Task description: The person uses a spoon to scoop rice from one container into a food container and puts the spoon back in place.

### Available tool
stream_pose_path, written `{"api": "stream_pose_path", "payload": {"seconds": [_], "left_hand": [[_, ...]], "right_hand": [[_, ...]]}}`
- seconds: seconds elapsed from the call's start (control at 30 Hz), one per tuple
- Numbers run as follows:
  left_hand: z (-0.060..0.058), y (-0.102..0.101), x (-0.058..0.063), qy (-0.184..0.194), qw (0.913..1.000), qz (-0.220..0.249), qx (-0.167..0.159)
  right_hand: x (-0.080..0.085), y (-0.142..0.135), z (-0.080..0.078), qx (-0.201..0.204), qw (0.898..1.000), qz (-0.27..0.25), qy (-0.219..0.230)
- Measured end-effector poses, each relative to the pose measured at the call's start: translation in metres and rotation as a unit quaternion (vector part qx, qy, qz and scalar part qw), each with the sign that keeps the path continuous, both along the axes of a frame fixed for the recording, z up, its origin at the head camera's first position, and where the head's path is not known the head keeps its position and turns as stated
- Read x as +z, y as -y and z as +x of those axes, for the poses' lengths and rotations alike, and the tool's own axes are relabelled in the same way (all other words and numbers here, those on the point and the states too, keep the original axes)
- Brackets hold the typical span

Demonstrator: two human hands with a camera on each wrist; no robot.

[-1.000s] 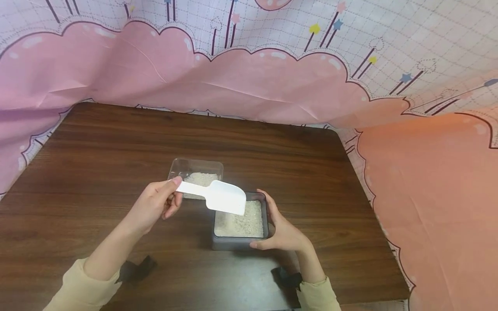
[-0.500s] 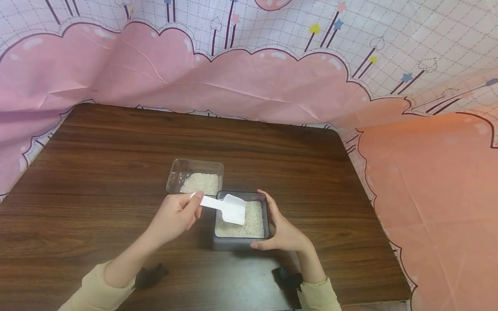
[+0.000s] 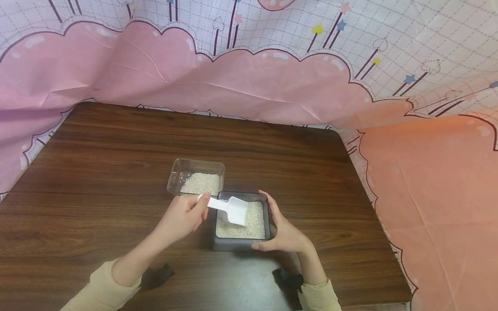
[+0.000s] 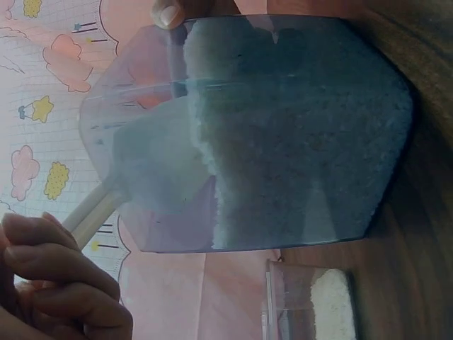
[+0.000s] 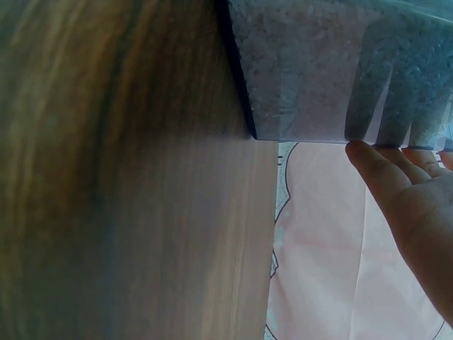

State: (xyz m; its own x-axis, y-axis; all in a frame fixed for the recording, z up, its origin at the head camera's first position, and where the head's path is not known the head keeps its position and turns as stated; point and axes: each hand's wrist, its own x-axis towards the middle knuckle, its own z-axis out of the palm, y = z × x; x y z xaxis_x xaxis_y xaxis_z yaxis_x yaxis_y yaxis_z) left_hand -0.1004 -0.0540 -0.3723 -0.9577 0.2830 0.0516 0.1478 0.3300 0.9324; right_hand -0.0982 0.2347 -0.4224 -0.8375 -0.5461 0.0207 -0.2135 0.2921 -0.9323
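Observation:
My left hand (image 3: 186, 216) pinches the handle of a white scoop (image 3: 235, 211). The scoop's blade slants down into a grey see-through container (image 3: 233, 245), its tip at the rice (image 3: 254, 218) inside. Through the wall in the left wrist view, the scoop (image 4: 159, 152) shows mostly above the sloping rice surface. My right hand (image 3: 288, 235) holds the container by its right side, thumb at the front and fingers toward the back. In the right wrist view, those fingers (image 5: 386, 173) lie along the container's wall.
A shallow clear tray (image 3: 175, 175) with a smaller heap of rice (image 3: 201, 183) sits just behind and left of the container. Both stand on a dark wooden table (image 3: 116, 142). A patterned pink and white cloth (image 3: 249, 86) hangs behind and to the right.
My left hand has moved right and toward me, lowering the scoop from above the container into it. The right hand has stayed in place on the container.

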Motion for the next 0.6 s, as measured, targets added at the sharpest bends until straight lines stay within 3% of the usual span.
{"api": "stream_pose_path", "payload": {"seconds": [0.6], "left_hand": [[0.002,-0.009,-0.02,0.078,0.9957,0.049,0.002]], "right_hand": [[-0.001,0.001,0.0,-0.007,1.0,-0.003,0.012]]}}
